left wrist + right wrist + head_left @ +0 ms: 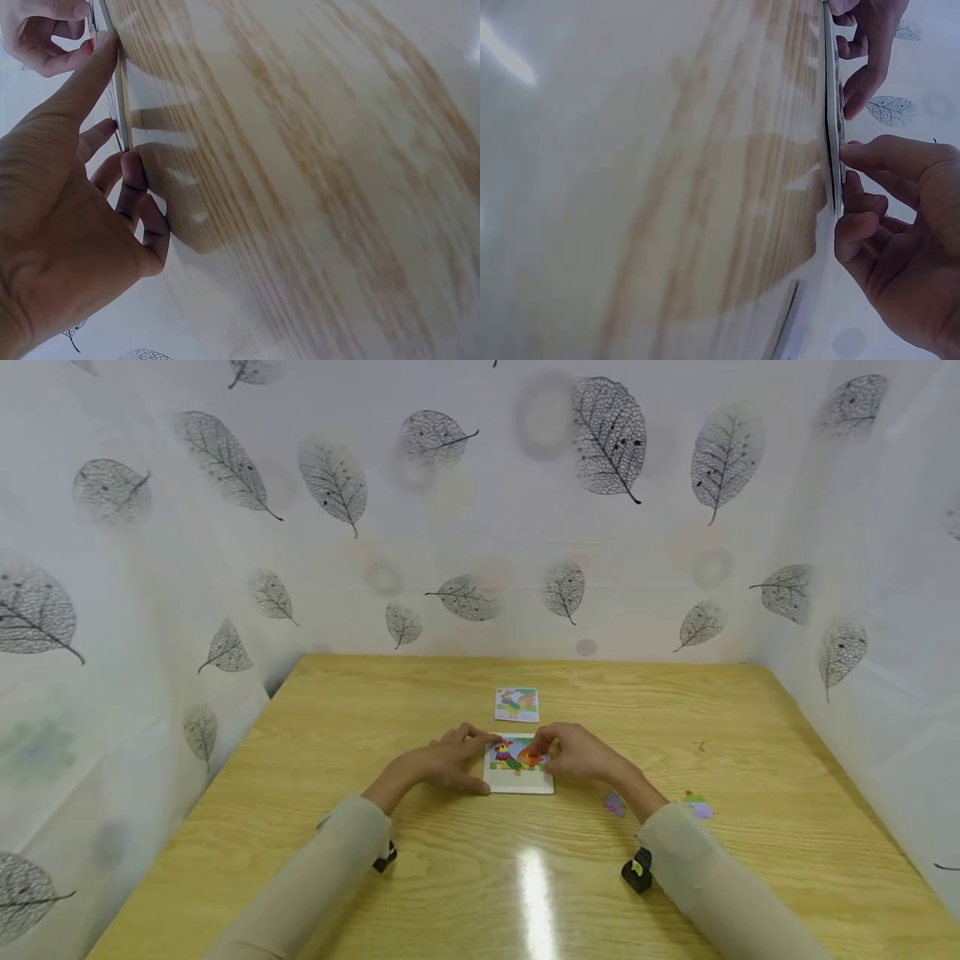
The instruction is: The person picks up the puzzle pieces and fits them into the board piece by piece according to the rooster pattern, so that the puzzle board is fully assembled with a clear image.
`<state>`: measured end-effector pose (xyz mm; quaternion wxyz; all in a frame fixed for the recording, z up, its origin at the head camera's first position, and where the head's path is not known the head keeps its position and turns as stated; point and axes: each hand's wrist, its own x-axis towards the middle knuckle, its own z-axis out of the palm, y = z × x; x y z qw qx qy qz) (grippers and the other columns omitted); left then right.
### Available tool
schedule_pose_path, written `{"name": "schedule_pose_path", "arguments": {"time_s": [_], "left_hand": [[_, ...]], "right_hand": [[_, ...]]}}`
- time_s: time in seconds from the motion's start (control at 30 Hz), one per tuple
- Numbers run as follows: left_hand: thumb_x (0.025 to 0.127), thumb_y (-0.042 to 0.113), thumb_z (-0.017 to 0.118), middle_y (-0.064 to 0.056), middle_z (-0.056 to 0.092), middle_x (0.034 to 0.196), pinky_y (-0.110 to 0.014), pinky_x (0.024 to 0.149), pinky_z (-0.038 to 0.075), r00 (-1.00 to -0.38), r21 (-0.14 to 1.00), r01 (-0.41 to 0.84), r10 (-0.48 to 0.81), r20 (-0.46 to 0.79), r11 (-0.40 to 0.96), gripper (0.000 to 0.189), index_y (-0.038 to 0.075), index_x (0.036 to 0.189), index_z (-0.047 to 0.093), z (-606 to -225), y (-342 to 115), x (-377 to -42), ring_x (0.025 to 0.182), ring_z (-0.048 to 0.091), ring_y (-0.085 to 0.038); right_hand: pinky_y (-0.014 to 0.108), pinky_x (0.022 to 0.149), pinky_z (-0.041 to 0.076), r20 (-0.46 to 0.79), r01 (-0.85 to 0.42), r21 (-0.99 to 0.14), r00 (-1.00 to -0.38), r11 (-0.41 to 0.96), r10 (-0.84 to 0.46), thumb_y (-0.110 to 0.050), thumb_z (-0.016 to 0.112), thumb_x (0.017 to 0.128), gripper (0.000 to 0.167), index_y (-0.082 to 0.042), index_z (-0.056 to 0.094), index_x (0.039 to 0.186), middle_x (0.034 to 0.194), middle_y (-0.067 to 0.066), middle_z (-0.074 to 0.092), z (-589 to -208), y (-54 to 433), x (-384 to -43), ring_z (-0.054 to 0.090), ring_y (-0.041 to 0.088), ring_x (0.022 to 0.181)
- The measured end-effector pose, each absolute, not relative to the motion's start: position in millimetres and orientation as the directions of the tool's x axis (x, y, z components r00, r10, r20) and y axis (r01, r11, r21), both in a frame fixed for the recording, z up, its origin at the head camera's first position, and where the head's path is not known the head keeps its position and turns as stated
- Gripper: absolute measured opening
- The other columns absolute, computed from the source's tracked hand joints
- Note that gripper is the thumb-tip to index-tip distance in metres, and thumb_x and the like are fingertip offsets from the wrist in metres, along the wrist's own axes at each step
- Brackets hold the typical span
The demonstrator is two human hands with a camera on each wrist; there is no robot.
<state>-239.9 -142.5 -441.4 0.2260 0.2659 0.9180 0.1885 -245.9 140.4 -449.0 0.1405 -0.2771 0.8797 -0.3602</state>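
the left hand (pixel 452 763), thumb and fingers apart, touches the puzzle board (pixel 519 782) at 9 o'clock; the right hand (pixel 579 753) touches at 3, its pinch unclear. a picture card (pixel 517 704) lies at 12, a purple piece (pixel 615 804) at 4.

Head view: right hand (pixel 576 753) covers the board's (pixel 521 782) upper right edge; can't tell what its fingertips are on. Card (pixel 517 703) print washed out; loose pieces (pixel 697 806), lower right, too small to read. Sleeves (pixel 311 872) and worktop (pixel 450 902) cut off at bottom.

Left wrist view: board edge-on at upper left, face hidden; right hand cropped.

Right wrist view: left hand (pixel 877 37) cropped, upper right; slab (pixel 789 322) bottom centre blurred, unidentifiable.
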Motion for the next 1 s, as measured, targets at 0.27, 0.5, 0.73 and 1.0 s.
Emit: {"name": "schedule_pose_path", "arguments": {"time_s": [0.27, 0.5, 0.73, 1.0], "left_hand": [[0.092, 0.050, 0.077, -0.007, 0.032, 0.155, -0.063, 0.115, 0.029, -0.773, 0.469, 0.391, 0.559, -0.300, 0.792, 0.088, 0.031, 0.164, 0.030, -441.1, -144.4, -241.6, 0.142, 0.033, -0.030], [0.092, 0.051, 0.077, -0.008, 0.031, 0.157, -0.067, 0.116, 0.027, -0.769, 0.472, 0.398, 0.567, -0.295, 0.786, 0.087, 0.031, 0.163, 0.031, -440.9, -143.2, -240.4, 0.144, 0.032, -0.033], [0.093, 0.046, 0.077, -0.010, 0.030, 0.158, -0.067, 0.116, 0.027, -0.763, 0.468, 0.401, 0.570, -0.304, 0.788, 0.086, 0.027, 0.163, 0.031, -440.0, -141.5, -238.9, 0.144, 0.031, -0.035], [0.092, 0.046, 0.078, -0.010, 0.033, 0.155, -0.064, 0.116, 0.030, -0.766, 0.466, 0.394, 0.563, -0.309, 0.792, 0.086, 0.029, 0.163, 0.033, -440.1, -139.2, -236.6, 0.143, 0.034, -0.034]], "right_hand": [[0.044, 0.093, 0.053, -0.074, -0.336, -0.718, -0.834, 0.609, -0.547, 0.008, 0.072, 0.086, 0.025, -0.004, 0.074, 0.108, 0.112, 0.005, 0.071, -442.2, 132.5, -246.2, 0.061, 0.027, 0.112], [0.050, 0.096, 0.052, -0.074, -0.331, -0.715, -0.840, 0.615, -0.538, 0.008, 0.075, 0.086, 0.026, -0.003, 0.077, 0.110, 0.116, 0.009, 0.068, -438.1, 135.4, -242.3, 0.059, 0.033, 0.115], [0.026, 0.059, 0.045, -0.106, -0.336, -0.752, -0.787, 0.567, -0.607, -0.001, 0.074, 0.092, 0.034, -0.003, 0.073, 0.125, 0.122, 0.013, 0.066, -437.4, 149.6, -235.7, 0.049, 0.014, 0.067], [0.032, 0.050, 0.046, -0.110, -0.286, -0.829, -0.759, 0.481, -0.641, -0.007, 0.064, 0.102, 0.037, -0.002, 0.063, 0.138, 0.128, 0.020, 0.065, -431.4, 176.6, -225.7, 0.046, 0.014, 0.052]]}}
